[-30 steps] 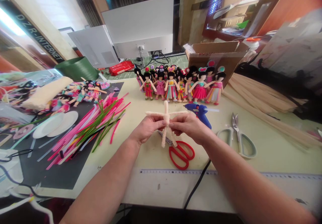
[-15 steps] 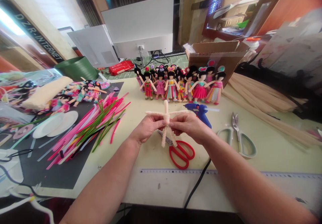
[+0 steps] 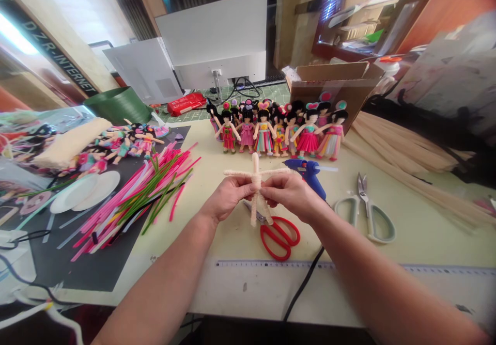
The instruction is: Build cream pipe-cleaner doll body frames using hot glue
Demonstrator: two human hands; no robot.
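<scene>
Between my two hands is a cream pipe-cleaner doll body (image 3: 256,169), held upright with its head loop on top, arms stretched sideways and two legs hanging down. My left hand (image 3: 229,196) pinches its waist from the left, thumb in front. From the right, my right hand (image 3: 290,192) pinches the same spot with thumb and fingertips. Just below and behind the legs lie red-handled scissors (image 3: 279,236) on the table. A blue glue gun (image 3: 308,174) rests beyond my right hand, partly covered by it.
Finished dolls (image 3: 263,130) stand in rows before a cardboard box (image 3: 333,84). Coloured pipe cleaners (image 3: 135,195) lie in a heap at left. Grey-handled scissors (image 3: 364,210) and beige pipe cleaners (image 3: 406,143) are at right. A ruler (image 3: 271,264) lies along the near edge.
The doll body's legs have shifted very slightly to the right. Both hands keep their pinch at the waist, almost in the same place.
</scene>
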